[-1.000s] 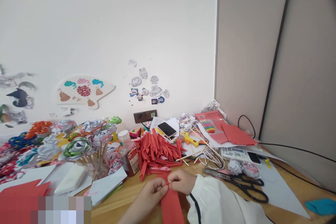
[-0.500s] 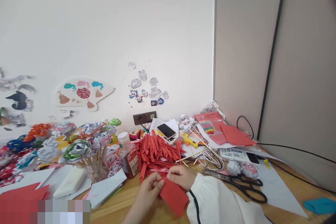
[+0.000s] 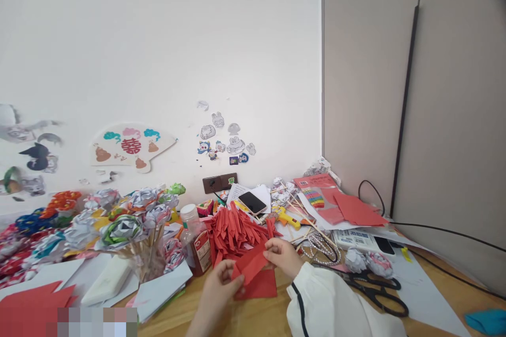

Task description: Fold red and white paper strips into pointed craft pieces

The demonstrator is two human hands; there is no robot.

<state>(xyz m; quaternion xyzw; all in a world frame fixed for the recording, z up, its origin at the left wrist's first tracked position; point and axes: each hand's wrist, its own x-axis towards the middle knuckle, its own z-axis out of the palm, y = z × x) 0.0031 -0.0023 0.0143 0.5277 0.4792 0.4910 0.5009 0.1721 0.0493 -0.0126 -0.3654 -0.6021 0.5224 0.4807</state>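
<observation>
Currently pinching a red rectangular paper point(image 3: 252, 265) by opposite ends, with left hand point(image 3: 219, 283) at near-left, right hand point(image 3: 285, 257) at far-right — so slanted lengthwise between them. Held just in front of heaped narrow red folded-paper strips point(image 3: 230, 227), right hand farther forward.

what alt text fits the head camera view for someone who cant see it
Left hand and right hand hold red paper over a cluttered wooden table, near a pile of folded red strips. Paper flowers crowd the left side; black-handled scissors lie on the right.
</observation>
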